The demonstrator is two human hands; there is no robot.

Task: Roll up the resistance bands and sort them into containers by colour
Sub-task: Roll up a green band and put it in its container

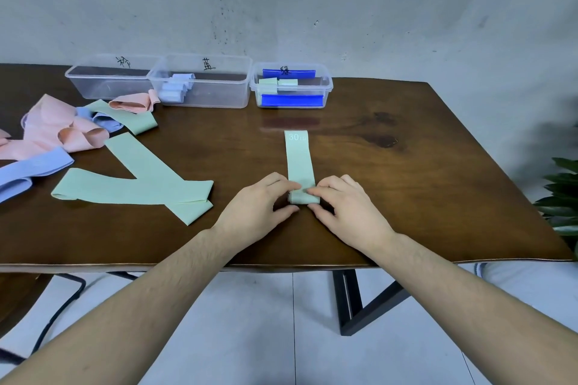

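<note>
Pinching the green band [300, 166]'s rolled near end, both hands' grips [261, 208] [345, 209]

Mint-green band [299, 162] at centre, white "30 LB" print at far end. Two more mint bands [140, 187] crossed to the left. Far left: pink bands [50, 128] w/ light blue bands [34, 166] mixed in. Clear containers [200, 81] at far edge, black handwritten marks; rightmost has bright blue clips. Table [406, 197] dark brown wood.

Bare table [406, 184] lies right of the hands; loose bands [131, 187] crowd the left.
</note>
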